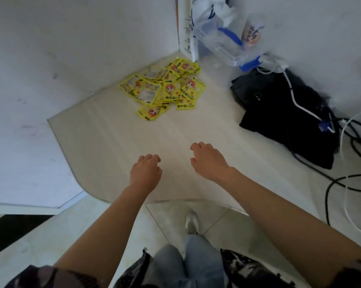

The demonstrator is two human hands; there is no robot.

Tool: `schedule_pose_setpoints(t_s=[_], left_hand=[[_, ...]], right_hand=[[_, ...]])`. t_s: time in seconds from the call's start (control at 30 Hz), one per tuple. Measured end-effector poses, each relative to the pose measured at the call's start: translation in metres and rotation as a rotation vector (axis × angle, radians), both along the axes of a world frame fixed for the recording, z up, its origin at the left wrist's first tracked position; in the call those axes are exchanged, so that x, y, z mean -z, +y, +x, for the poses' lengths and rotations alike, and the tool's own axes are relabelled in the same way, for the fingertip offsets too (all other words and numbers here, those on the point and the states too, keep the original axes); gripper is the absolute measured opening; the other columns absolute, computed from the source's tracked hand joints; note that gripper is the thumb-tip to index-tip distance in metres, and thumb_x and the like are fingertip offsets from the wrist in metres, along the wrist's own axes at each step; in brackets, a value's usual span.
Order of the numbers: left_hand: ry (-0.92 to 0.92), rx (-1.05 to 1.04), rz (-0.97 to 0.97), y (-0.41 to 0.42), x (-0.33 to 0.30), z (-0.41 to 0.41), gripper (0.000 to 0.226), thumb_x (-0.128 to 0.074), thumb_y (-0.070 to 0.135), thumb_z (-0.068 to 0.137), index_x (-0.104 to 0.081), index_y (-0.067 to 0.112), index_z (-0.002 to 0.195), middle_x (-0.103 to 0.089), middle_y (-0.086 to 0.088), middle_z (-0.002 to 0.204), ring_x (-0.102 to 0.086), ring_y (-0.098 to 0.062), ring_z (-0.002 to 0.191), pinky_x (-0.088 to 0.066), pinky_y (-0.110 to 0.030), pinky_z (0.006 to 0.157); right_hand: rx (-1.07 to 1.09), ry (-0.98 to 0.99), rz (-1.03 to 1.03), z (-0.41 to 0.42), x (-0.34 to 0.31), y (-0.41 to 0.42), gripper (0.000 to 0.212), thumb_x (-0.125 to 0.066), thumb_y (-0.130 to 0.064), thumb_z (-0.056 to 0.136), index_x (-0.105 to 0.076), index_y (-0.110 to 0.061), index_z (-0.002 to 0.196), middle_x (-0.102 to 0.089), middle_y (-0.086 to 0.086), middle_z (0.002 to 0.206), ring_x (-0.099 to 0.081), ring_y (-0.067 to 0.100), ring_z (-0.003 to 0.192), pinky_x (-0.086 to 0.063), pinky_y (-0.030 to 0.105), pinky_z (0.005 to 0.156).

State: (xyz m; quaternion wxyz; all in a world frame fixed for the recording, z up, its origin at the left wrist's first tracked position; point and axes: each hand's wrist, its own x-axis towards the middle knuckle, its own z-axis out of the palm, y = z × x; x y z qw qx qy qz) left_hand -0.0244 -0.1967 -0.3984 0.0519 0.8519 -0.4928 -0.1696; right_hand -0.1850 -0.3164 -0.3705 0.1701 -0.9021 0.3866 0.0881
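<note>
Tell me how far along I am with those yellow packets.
Barely started, it seems. Done: nothing visible; the packets lie in one loose heap at the far corner of the table. In hand: nothing; the left hand and right hand are over the table's near part, fingers loosely curled, both empty and well short of the heap. Left: probably the whole heap.

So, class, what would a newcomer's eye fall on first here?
First the heap of yellow packets in the far corner of the pale table. Then the left hand and right hand, loosely curled and empty, over the table's near edge. A black bag lies at right.
</note>
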Motion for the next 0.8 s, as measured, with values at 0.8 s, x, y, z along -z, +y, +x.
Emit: schedule_pose_setpoints(t_s=[0.8], left_hand=[[0.006,0.024,0.073,-0.17,0.015,0.156,0.035,-0.048,0.017,0.091,-0.051,0.009,0.124,-0.048,-0.008,0.13,-0.043,-0.03,0.118,-0.044,-0.042,0.089]], right_hand=[[-0.074,0.198,-0.167,0.142,0.017,-0.193,0.047,-0.048,0.001,0.089,-0.04,-0.008,0.134,-0.044,0.014,0.13,-0.046,0.034,0.115,-0.046,0.041,0.081]])
